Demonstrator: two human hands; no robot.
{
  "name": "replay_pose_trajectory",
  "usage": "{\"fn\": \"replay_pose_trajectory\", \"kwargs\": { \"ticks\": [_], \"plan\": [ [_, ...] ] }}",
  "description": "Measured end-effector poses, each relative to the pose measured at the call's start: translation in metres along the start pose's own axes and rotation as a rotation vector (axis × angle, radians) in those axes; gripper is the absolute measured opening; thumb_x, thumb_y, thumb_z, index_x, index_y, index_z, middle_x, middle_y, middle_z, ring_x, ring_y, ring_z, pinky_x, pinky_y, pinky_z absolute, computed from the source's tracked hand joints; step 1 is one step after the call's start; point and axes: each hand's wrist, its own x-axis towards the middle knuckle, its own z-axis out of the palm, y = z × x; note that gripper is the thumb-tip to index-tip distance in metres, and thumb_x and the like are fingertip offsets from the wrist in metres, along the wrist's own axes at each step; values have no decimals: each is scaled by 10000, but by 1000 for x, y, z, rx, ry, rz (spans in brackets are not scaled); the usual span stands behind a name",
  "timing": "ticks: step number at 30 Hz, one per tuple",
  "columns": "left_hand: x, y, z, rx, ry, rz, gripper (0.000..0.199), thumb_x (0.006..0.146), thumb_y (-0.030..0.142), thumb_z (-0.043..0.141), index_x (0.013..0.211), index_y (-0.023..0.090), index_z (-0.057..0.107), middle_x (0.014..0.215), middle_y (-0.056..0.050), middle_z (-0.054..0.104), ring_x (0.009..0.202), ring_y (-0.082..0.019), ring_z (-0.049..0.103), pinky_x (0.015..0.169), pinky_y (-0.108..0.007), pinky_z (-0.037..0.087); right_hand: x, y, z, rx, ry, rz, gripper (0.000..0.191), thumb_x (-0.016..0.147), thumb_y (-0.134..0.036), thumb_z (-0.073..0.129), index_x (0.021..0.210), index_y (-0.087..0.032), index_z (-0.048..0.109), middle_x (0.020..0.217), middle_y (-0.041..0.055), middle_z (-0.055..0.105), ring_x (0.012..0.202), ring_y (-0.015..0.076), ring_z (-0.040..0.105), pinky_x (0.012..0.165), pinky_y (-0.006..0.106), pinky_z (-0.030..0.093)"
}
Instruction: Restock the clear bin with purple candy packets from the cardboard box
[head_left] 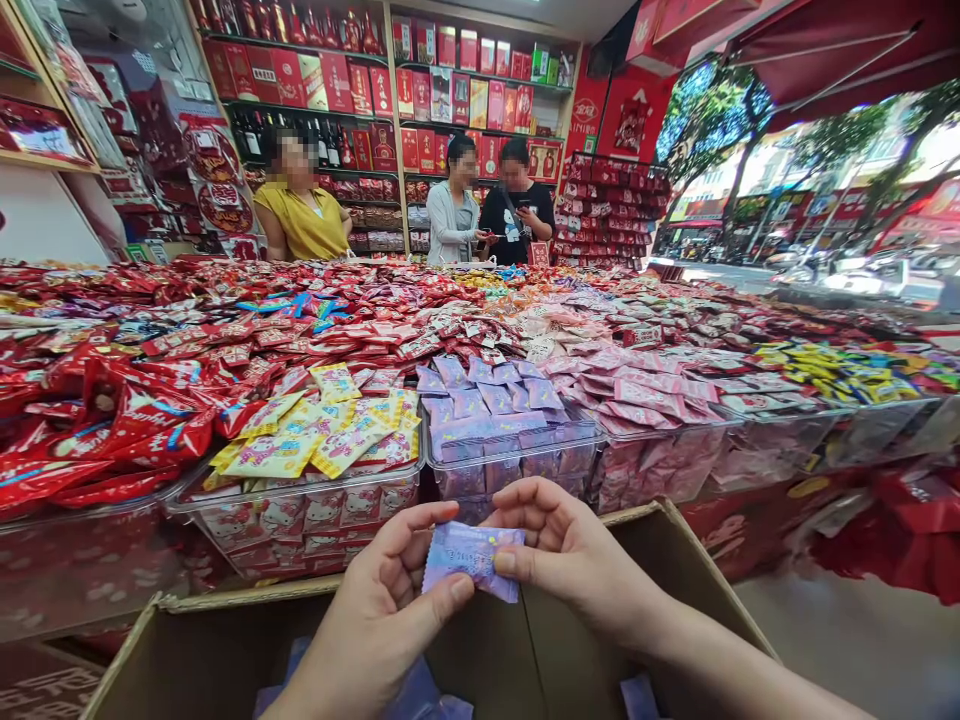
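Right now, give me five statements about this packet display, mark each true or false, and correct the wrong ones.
1. The left grip holds a small purple plastic packet. True.
2. The right grip touches nothing. False: its thumb rests on that packet.
3. Yellow cartoon-printed plastic packets lie left of the stacked purple packets. True.
4. The brown cardboard box below the grips is closed. False: it stands open.
5. The person in the yellow top stands right of the person in the black top. False: left, in the picture.
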Motion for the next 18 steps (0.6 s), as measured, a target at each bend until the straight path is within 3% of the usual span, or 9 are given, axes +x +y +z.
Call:
{"fn": "replay_pose_trajectory", "kwargs": {
  "ticks": [4, 8, 11, 14, 18],
  "plan": [
    [-1, -2, 1, -51, -10, -22, 397, 678, 216, 680, 1027, 245, 493, 949, 8, 643, 826, -123, 593, 714, -192, 476, 1, 0, 0, -40, 8, 3, 388, 567, -190, 727, 866, -179, 481, 808, 4, 585, 748, 104, 568, 690, 245, 444],
    [-2, -3, 6, -103, 46, -13, 574, 672, 228, 683, 1152, 274, 370, 863, 22, 645, 671, -96, 586, 583, -169, 463, 0, 2, 4, -139, 66, -92, 299, 597, -238, 702, 806, -179, 497, 785, 2, 561, 739, 110, 543, 664, 237, 431],
    [-3, -5, 8, -98, 98, -27, 573, 661, 268, 685, 1135, 253, 363, 886, 4, 641, 731, -121, 592, 616, -185, 466, -1, 5, 6, -178, 61, -112, 254, 617, -288, 682, 712, -175, 475, 737, -1, 549, 672, 105, 518, 620, 233, 421],
    [-5, -7, 10, 41, 135, 15, 509, 665, 314, 656, 1085, 251, 374, 875, 0, 635, 800, -153, 590, 729, -239, 463, -2, 4, 5, -364, 27, -170, 215, 645, -298, 657, 723, -169, 503, 792, 23, 560, 705, 121, 514, 610, 234, 410],
    [-10, -16, 15, 348, 58, 169, 553, 701, 386, 551, 1183, 269, 305, 708, 2, 632, 666, -195, 614, 630, -284, 476, -7, -2, 7, -652, -93, -285, 364, 623, -278, 683, 956, -193, 566, 858, 21, 591, 748, 127, 522, 623, 215, 401]
  ]
}}
